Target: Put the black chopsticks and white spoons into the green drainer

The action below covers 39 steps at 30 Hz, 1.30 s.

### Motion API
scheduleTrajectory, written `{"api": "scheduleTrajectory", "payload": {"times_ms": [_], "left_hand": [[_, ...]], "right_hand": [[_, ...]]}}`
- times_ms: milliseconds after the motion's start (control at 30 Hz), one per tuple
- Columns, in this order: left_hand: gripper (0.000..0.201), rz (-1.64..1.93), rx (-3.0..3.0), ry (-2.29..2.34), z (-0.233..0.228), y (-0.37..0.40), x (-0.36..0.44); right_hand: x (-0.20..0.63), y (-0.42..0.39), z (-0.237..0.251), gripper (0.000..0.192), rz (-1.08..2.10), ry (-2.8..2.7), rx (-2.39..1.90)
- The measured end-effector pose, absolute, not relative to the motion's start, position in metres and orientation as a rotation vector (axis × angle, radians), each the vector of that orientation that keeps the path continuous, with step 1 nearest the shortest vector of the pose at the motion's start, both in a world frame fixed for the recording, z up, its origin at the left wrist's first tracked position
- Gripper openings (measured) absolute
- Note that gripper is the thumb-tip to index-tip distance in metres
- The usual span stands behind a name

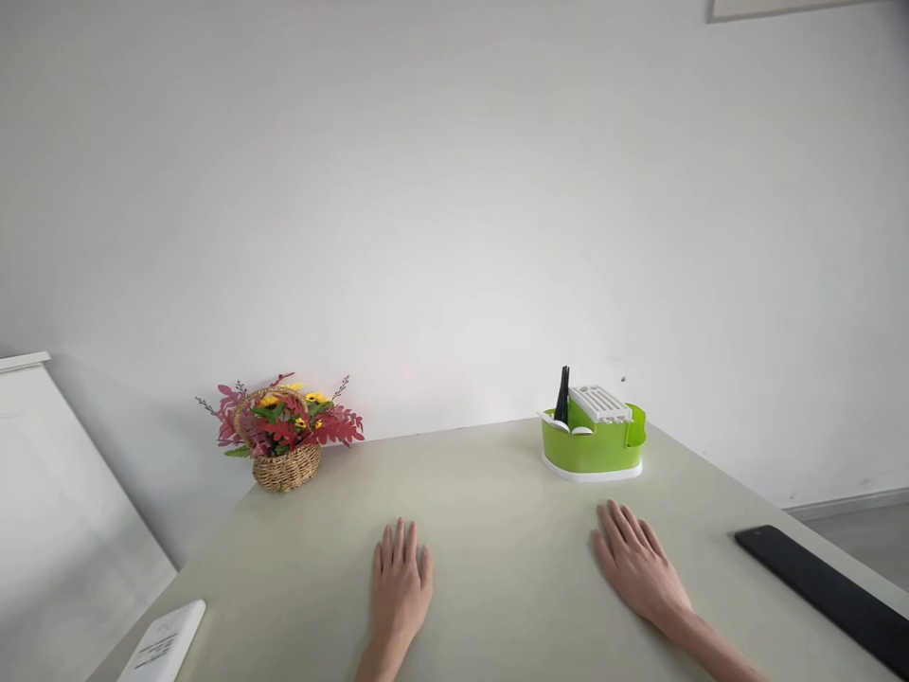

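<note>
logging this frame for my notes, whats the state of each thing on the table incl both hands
left hand: flat on the table, palm down, holding nothing
right hand: flat on the table, palm down, holding nothing
green holder: upright near the wall, a dark tool and white pieces standing in it
flower basket: upright, full of flowers
black bar: lying flat at the right edge
white card: lying flat at the front left corner

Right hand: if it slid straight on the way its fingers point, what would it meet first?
The right hand lies flat on the table, fingers aimed up and slightly left. That line probably reaches the green caddy first, near its left end, though depth is hard to judge.
</note>
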<state>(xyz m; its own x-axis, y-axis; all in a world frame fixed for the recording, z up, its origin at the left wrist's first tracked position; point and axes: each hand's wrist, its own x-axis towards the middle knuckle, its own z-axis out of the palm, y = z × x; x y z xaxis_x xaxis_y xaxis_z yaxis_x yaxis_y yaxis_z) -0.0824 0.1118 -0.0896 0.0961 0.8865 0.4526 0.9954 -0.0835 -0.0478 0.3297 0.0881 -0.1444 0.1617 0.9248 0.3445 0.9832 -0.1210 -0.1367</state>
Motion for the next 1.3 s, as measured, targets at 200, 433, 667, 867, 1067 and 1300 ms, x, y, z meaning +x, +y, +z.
{"api": "scheduleTrajectory", "payload": {"times_ms": [200,433,667,867,1067,1300], "left_hand": [[0.059,-0.391,-2.050,-1.878,-0.085,0.110,-0.080],[0.059,-0.374,-2.049,-1.866,-0.084,0.109,-0.081],[0.058,-0.358,-2.039,-1.841,-0.085,0.110,-0.082],[0.059,-0.313,-2.018,-1.855,-0.082,0.109,-0.079],[0.058,-0.312,-2.025,-1.867,-0.081,0.108,-0.078],[0.059,-0.328,-2.047,-1.895,-0.078,0.108,-0.078]], "right_hand": [[0.329,0.088,-0.145,0.071,-0.256,-1.822,-2.121],[0.329,0.087,-0.143,0.072,-0.260,-1.831,-2.136],[0.328,0.086,-0.140,0.072,-0.244,-1.835,-2.145],[0.327,0.086,-0.138,0.071,-0.223,-1.828,-2.138],[0.327,0.085,-0.136,0.071,-0.186,-1.822,-2.125],[0.327,0.085,-0.134,0.070,-0.127,-1.766,-2.098]]}}
